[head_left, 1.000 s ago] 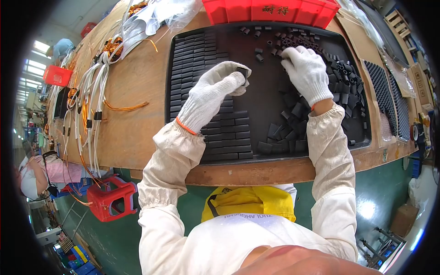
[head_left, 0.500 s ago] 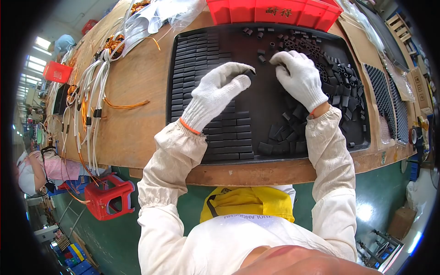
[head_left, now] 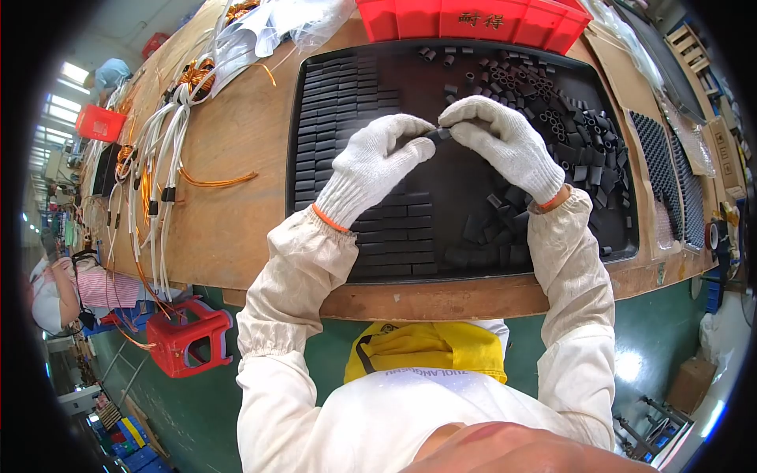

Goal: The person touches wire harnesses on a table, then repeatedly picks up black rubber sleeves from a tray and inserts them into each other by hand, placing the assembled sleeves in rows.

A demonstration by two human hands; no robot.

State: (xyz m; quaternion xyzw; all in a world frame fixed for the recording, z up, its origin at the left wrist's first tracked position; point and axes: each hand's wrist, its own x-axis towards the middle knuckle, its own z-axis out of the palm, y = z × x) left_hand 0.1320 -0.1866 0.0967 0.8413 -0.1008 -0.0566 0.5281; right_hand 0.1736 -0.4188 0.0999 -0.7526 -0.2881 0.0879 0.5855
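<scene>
Both hands wear white knit gloves and meet above the middle of a black tray (head_left: 465, 268). Between thumb and fingers, my left hand (head_left: 378, 158) pinches a small black piece (head_left: 438, 135). The fingertips of my right hand (head_left: 505, 142) are closed at the right end of that same piece. Neat rows of black blocks (head_left: 323, 118) fill the left part of the tray. Loose black tubes (head_left: 552, 122) lie scattered at its upper right, and flat black pieces (head_left: 481, 236) lie in a heap below my right hand, partly covered by it.
A red bin (head_left: 473, 22) stands behind the tray. White cables with copper coils (head_left: 169, 142) lie on the wooden table at the left. Black textured foam (head_left: 662, 173) lies to the right. A red stool (head_left: 189, 337) stands on the green floor, and another person (head_left: 55, 296) is at far left.
My right hand has moved from the loose tubes leftward to my left hand, and its fingertips have closed at the black piece. My left hand has shifted slightly and keeps its pinch.
</scene>
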